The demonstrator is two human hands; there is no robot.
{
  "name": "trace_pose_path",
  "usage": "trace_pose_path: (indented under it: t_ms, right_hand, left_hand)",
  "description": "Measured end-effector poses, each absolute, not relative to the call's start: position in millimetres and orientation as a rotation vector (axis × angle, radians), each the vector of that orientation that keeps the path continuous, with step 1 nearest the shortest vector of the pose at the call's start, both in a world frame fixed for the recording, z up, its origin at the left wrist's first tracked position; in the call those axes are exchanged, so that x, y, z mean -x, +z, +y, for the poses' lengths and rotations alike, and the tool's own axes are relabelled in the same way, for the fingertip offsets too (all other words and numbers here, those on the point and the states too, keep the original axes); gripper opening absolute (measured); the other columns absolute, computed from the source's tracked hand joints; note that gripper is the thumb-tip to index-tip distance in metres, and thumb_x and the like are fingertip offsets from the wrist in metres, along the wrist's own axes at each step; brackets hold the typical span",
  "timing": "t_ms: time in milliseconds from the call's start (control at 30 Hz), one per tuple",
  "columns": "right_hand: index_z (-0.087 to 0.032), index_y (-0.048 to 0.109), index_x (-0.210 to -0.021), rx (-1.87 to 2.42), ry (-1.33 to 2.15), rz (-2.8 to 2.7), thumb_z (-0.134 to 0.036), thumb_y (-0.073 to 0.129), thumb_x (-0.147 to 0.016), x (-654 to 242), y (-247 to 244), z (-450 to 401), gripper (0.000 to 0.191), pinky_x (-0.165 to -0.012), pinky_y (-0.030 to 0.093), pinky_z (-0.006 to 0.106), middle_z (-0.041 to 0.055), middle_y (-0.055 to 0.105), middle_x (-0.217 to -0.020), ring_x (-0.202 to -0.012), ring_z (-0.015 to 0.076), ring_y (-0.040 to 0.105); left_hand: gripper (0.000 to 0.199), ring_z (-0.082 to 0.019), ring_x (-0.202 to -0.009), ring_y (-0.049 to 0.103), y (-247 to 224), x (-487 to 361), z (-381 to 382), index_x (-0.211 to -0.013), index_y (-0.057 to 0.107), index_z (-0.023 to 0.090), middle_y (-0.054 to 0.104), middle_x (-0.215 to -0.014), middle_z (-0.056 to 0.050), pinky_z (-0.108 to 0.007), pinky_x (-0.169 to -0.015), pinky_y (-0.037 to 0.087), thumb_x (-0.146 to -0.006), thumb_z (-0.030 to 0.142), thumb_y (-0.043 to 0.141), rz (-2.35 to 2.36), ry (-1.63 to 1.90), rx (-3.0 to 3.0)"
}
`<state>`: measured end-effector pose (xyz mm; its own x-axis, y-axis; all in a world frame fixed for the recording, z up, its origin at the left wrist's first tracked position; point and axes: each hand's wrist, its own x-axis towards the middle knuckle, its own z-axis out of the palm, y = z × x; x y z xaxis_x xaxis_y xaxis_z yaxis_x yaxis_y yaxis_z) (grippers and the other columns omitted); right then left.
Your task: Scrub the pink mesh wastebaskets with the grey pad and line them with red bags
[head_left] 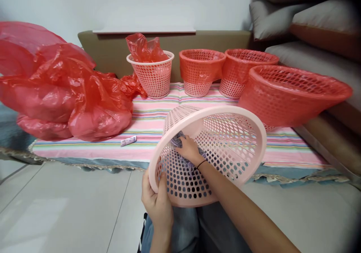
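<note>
A pink perforated plastic basket [208,112] is tipped on its side above my lap, its open mouth facing me. My left hand [158,196] grips the rim at the lower left, thumb on the inside and fingers round the outside. Inside the basket, my right hand [188,149] presses a purple-grey cloth [187,162] against the inner left wall near the bottom. Part of the cloth trails below my wrist, which wears a thin dark band.
Red plastic bags [98,121] with pink contents lie at the left of the striped bench cover [152,110]. Behind stands a pink basket [153,78] with a red bag in it. Several red-lined baskets [197,68] stand rightward. A small packet [128,141] lies near the edge; cushions [316,53] are stacked right.
</note>
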<state>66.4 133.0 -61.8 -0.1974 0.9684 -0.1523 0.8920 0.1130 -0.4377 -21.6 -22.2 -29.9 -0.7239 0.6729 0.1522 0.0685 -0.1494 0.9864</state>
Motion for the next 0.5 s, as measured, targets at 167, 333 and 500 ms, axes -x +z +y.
trace_pose_path:
  t_ms: [167,333,500]
  right_hand:
    - [-0.019,0.06,-0.125,1.83,0.669,-2.217,-0.033,0.061,-0.082,-70,-63,136,0.045,-0.094,0.044,0.037,0.0118,0.06,-0.126,-0.112,0.0276,0.058]
    - [-0.017,0.066,-0.117,1.745,0.667,-2.218,-0.031,0.057,-0.087,-74,-62,128,0.035,-0.096,0.043,0.036,0.0124,0.06,-0.127,-0.111,0.0269,0.059]
    - [-0.017,0.071,-0.104,1.621,0.744,-2.233,-0.023,0.056,-0.084,-92,-50,81,0.026,-0.098,0.043,0.032,0.0095,0.066,-0.114,-0.107,0.0233,0.06]
  left_hand:
    - [0.036,-0.022,-0.106,0.066,-26,19,-24,-0.12,0.068,0.025,0.07,-0.118,-0.004,-0.033,-0.095,0.05,-0.084,0.033,0.071,1.71,1.909,-0.862]
    - [0.038,-0.024,-0.107,0.066,-28,17,-23,-0.121,0.067,0.024,0.071,-0.115,-0.005,-0.037,-0.099,0.048,-0.083,0.032,0.071,1.693,1.948,-0.83]
    - [0.036,-0.025,-0.109,0.065,-33,16,-24,-0.118,0.068,0.023,0.071,-0.113,-0.006,-0.039,-0.099,0.049,-0.084,0.032,0.07,1.695,1.97,-0.798]
